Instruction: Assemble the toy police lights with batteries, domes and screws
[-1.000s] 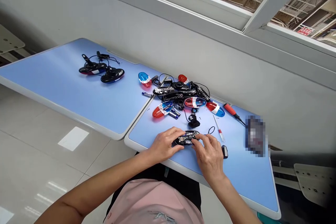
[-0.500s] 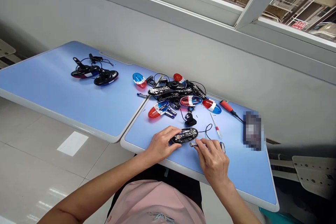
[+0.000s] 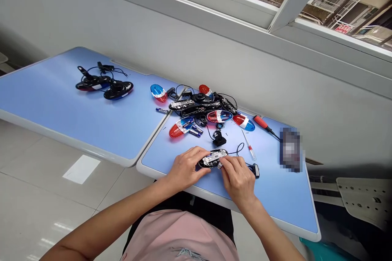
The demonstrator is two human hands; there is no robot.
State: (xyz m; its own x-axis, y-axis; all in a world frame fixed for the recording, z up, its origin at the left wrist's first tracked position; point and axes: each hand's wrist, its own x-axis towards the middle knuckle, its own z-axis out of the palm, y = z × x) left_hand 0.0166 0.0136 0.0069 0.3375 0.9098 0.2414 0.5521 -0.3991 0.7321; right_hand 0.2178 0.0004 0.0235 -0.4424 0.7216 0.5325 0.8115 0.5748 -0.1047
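A black oval housing [image 3: 214, 156] lies open side up near the table's front edge, with a circuit board showing in it. My left hand [image 3: 187, 168] grips its left end between thumb and fingers. At its right end, my right hand [image 3: 238, 177] pinches a small battery [image 3: 219, 165] against the lower edge of the housing. A thin cable runs from the housing to a black clip part [image 3: 256, 170] right of my right hand. Behind the housing stands a black mount [image 3: 219, 138]. Spare batteries [image 3: 196, 131] lie beside a red and blue cover [image 3: 181, 127].
More black housings [image 3: 196, 108] and red and blue covers [image 3: 219, 116] are heaped at the back. Two finished-looking units [image 3: 119, 89] sit on the left table [image 3: 101, 126]. To the right are a thin screwdriver [image 3: 249, 145], a red-handled tool [image 3: 261, 122] and a blurred dark object [image 3: 290, 149].
My right hand has moved left and brought the battery from beside the housing onto its right end. My left hand keeps its hold. The view has shifted slightly.
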